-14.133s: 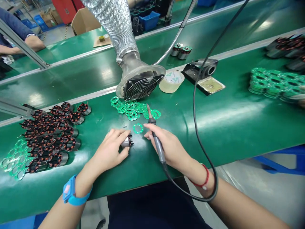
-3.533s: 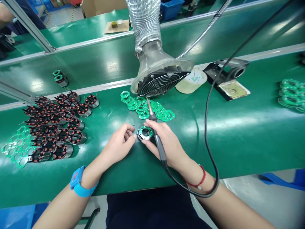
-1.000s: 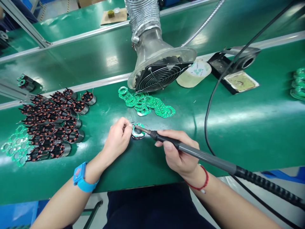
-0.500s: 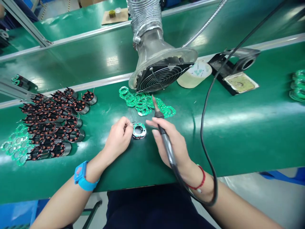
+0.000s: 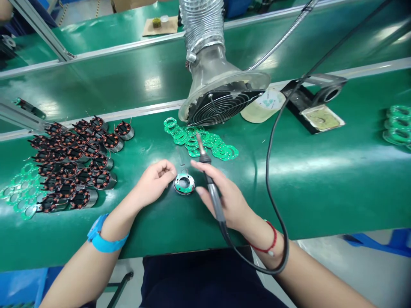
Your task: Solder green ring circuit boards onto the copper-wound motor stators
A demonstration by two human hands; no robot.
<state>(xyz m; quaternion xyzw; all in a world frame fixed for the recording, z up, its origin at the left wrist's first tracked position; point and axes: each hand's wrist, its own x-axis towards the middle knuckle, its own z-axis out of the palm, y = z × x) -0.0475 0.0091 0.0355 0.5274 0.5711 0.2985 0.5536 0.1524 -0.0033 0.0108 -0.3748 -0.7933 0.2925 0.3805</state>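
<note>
Head view: your left hand (image 5: 156,178) is curling loosely, fingertips touching the stator (image 5: 184,184) lying just to its right; your right hand (image 5: 224,197) is gripping the soldering iron (image 5: 208,182), tip pointing away.

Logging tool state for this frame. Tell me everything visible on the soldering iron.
The soldering iron has a slim dark grey handle, a black collar and a thin metal tip that points up and away, above the loose green ring boards. It lies slanted across the right hand, gripped between the fingers. The tip touches nothing that can be made out. A black cord leaves its rear end, loops past the wrist and runs up the bench.
</note>
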